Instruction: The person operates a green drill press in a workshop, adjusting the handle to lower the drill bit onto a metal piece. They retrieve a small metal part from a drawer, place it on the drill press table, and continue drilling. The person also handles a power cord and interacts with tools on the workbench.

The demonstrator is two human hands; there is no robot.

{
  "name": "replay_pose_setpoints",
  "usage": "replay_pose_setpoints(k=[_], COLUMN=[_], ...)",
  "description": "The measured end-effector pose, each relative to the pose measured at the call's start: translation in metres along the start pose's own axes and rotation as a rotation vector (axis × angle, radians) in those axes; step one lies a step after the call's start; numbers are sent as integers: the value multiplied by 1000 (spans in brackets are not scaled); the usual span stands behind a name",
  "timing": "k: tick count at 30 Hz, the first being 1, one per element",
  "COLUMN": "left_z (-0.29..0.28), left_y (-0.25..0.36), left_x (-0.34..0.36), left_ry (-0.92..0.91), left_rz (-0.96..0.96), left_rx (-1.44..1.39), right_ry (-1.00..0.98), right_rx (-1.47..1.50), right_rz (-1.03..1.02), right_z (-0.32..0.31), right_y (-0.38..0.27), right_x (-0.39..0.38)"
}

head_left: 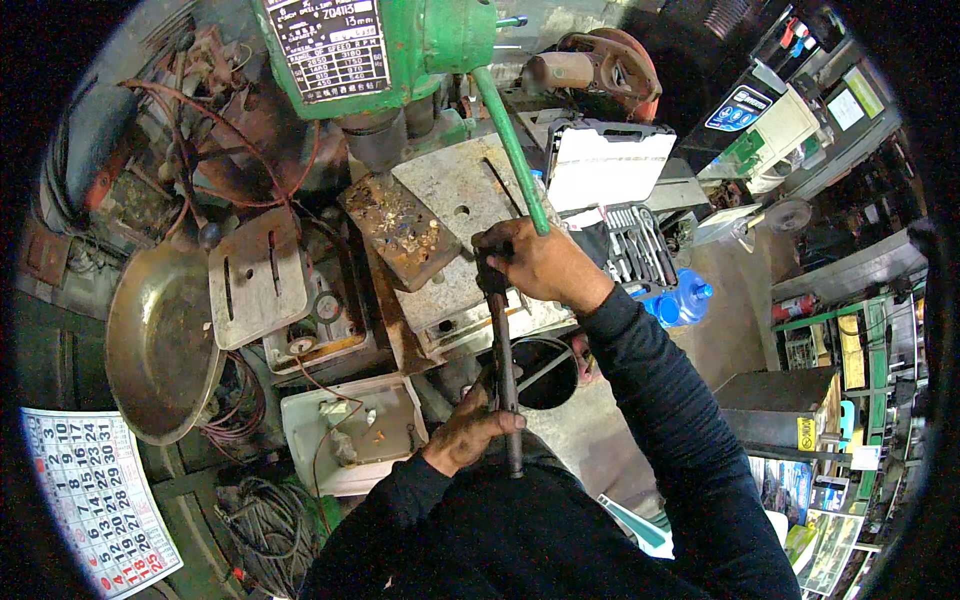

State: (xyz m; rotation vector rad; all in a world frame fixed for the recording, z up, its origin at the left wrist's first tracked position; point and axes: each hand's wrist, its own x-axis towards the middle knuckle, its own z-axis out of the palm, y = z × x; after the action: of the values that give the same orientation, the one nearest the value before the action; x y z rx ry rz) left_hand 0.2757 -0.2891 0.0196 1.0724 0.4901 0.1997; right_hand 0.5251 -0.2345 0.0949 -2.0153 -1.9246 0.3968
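A long dark metal bar (505, 370) stands in front of my body, its thicker blocky upper end (490, 278) near the drill press table (470, 190). My right hand (550, 262) is closed over that upper end, with the fingers partly on its far side. Lower down, my left hand (470, 432) wraps the shaft, thumb across it. The bar's lower tip shows below this hand, against my dark clothing. Just beyond my right hand hangs the green lever (510, 150) of the drill press (380, 50). What the right hand's hidden fingers touch, I cannot make out.
A rusty block with metal chips (400, 230) lies on the press table. An open case of sockets and wrenches (635, 245) and a blue bottle (690, 297) are to the right. On the left are a slotted plate (255, 275), a large round pan (160, 340) and a white tray (300, 430).
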Motion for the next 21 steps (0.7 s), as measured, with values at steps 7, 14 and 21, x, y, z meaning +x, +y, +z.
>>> replay_pose_setpoints(k=[7, 14, 21], left_z=[4, -2, 8], left_y=[5, -5, -2], left_x=[-2, 1, 8], left_ry=[42, 40, 31], left_rz=[-23, 53, -37], left_rx=[27, 44, -139], right_ry=[95, 451, -85], right_rx=[92, 349, 1212], right_rz=[29, 283, 474], right_z=[-9, -7, 64], right_y=[-13, -45, -78], right_x=[-12, -109, -204])
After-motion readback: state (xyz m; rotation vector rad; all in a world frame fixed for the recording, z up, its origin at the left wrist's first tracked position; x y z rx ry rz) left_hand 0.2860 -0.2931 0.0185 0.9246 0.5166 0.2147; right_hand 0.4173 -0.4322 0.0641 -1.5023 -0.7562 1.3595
